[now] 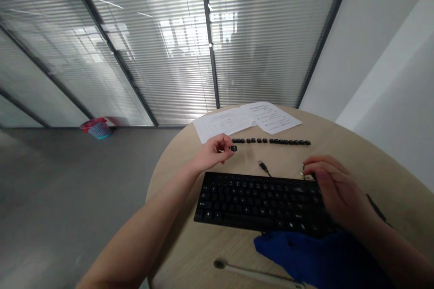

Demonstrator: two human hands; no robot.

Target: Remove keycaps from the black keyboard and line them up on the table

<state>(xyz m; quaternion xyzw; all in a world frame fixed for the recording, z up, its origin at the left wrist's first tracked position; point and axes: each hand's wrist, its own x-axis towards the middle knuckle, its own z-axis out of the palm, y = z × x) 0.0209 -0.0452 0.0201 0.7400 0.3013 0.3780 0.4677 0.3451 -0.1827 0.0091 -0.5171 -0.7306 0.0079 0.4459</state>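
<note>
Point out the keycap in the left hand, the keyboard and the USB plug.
Keycap point(233, 148), head view: dark middle.
Keyboard point(259, 202), head view: central keys.
USB plug point(263, 167), head view: black housing.

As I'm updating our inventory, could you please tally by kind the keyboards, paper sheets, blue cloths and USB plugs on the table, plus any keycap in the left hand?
Keyboard: 1
Paper sheets: 2
Blue cloth: 1
USB plug: 1
Keycap in the left hand: 1
Total: 6

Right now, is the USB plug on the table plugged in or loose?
Loose: the USB plug lies on the table beyond the keyboard, its metal end exposed and in no socket.
</note>
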